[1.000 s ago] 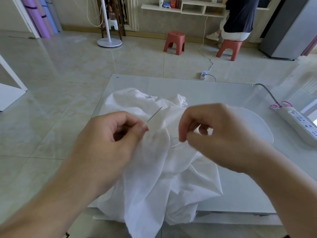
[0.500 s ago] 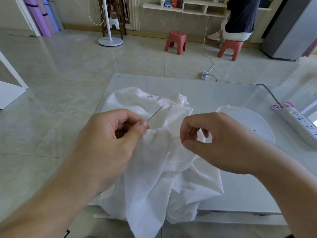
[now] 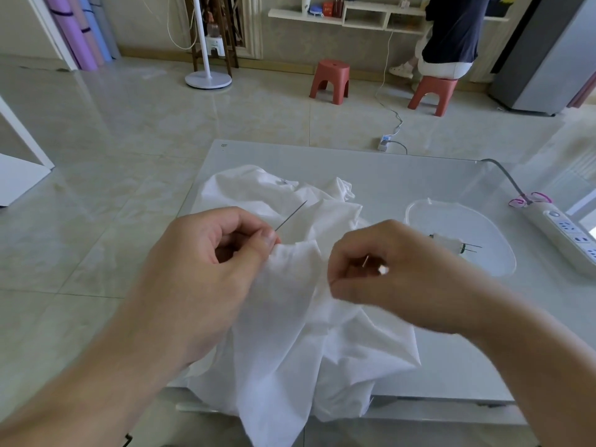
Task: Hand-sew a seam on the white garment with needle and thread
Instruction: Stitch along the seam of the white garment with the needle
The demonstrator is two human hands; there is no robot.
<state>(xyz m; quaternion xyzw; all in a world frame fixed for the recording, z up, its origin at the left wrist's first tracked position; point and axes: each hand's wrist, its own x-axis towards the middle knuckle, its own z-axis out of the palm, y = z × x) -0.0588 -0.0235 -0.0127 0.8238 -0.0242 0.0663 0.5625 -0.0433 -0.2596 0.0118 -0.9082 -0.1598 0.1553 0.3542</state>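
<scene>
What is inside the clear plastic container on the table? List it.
Inside the clear plastic container: a small white holder with two needles sticking out. The right hand hides the container's near-left part.

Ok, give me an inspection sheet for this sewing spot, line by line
Surface: glass table.
Job's things: white garment bunched on the table, draping over the near edge; needle sticks out of the cloth.
Clutter: clear plastic lid, small threader-like tool on it.
Hands: left hand pinches needle and cloth; right hand curled, blurred.
Cables: power strip with grey cord on the table.
Surroundings: tiled floor, red stools, seated person.
</scene>
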